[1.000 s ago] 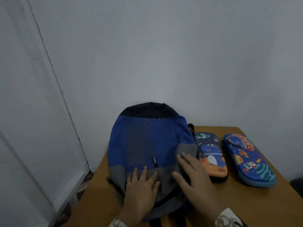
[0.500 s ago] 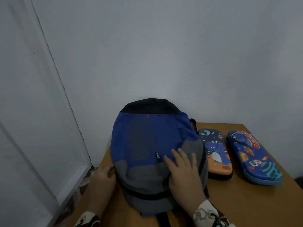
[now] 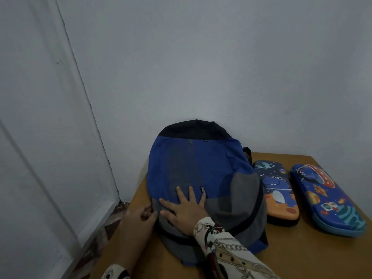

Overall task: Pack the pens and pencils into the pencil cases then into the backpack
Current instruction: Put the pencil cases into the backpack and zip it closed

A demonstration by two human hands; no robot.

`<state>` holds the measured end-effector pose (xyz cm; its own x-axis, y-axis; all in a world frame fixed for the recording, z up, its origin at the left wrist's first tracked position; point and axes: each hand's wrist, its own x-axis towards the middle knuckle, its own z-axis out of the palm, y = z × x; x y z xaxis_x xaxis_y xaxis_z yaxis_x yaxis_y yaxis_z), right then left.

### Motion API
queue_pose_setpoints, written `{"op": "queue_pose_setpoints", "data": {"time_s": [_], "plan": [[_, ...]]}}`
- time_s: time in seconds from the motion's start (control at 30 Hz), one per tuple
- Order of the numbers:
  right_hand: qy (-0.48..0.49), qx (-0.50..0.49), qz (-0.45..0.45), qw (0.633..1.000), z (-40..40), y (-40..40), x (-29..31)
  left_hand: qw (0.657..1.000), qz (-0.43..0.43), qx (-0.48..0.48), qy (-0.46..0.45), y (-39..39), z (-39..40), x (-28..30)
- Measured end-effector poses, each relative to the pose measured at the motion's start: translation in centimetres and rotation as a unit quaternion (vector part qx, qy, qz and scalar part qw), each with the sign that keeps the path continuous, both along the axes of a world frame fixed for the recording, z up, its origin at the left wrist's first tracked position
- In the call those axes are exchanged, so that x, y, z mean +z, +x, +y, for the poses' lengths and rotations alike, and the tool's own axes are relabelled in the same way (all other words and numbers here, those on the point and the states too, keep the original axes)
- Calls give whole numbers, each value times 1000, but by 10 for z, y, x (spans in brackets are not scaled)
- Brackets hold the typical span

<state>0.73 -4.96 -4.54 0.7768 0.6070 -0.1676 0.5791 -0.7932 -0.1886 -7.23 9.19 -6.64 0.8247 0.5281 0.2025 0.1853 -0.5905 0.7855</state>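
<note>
My right hand (image 3: 186, 211) lay flat on the front of the backpack (image 3: 201, 178), fingers spread and straight, pressing the grey lower panel down without gripping anything. My left hand (image 3: 138, 218) was at the backpack's left edge, fingertips curled in against the seam there; I judged it was pinching at the zip, though the pull itself was too small and dark to make out. The backpack lay on the table (image 3: 302, 258) with its dark top against the wall, and as far as I could tell it was not yet unzipped.

Just right of the backpack lay the dinosaur pencil case (image 3: 278, 190), closed, and right of that the rocket pencil case (image 3: 326, 200), also closed. No loose pens or pencils showed.

So I took the step to be opening the backpack. Next I needed to run the zip along its edge while my right hand steadied the fabric.
</note>
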Motion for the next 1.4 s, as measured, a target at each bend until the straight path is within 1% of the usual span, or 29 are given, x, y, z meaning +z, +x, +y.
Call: {"op": "queue_pose_setpoints", "data": {"time_s": [0.07, 0.2, 0.33, 0.5, 0.57, 0.63, 0.7, 0.8, 0.93, 1.07, 1.17, 1.2, 1.23, 1.27, 1.3, 1.33, 1.37, 1.4], "plan": [[4, -10, 5, 1000, 1, 3, -1, 1000, 10, 23, 11, -1, -1, -2], [12, -25, 7, 1000, 3, 5, -2, 992, 30, 16, 125, -4, 2, -11], [11, -32, 1, 999, 5, 7, -4, 989, 42, 3, 142, -8, -1, -18], [12, -37, 5, 999, 5, 7, -5, 962, 70, 56, 259, -12, -12, -14], [11, -39, 5, 999, 6, 6, -4, 955, 50, 41, 288, -14, -12, -16], [9, -41, 3, 999, 6, 6, -4, 946, 3, 41, 323, -17, -15, -18], [10, -43, 2, 999, 6, 7, -4, 944, -22, 25, 329, -21, -22, -19], [9, -42, 2, 999, 6, 7, -4, 943, -31, -4, 330, -26, -32, -25], [7, -46, 3, 999, 7, 7, -3, 939, -65, -23, 338, -30, -33, -22], [12, -62, -1, 998, 9, 10, -5, 941, -129, -71, 304, -46, -53, -18], [13, -59, 1, 998, 10, 12, -5, 936, -135, -148, 289, -51, -59, -15], [18, -54, 2, 998, 10, 12, -5, 942, -128, -166, 262, -48, -55, -17], [34, -49, 9, 998, 8, 12, -4, 958, -113, -169, 204, -46, -50, -18], [63, -45, 24, 997, 6, 12, -1, 976, -91, -155, 121, -44, -47, -17], [105, -42, 46, 993, 1, 12, 2, 986, -68, -149, 38, -43, -45, -17], [154, -40, 64, 985, -5, 11, 5, 987, -50, -153, -30, -43, -44, -16], [199, -32, 63, 977, -13, 9, 7, 984, -41, -156, -69, -43, -43, -15], [237, -15, 35, 971, -21, 5, 8, 983, -34, -157, -87, -43, -43, -13]]}}
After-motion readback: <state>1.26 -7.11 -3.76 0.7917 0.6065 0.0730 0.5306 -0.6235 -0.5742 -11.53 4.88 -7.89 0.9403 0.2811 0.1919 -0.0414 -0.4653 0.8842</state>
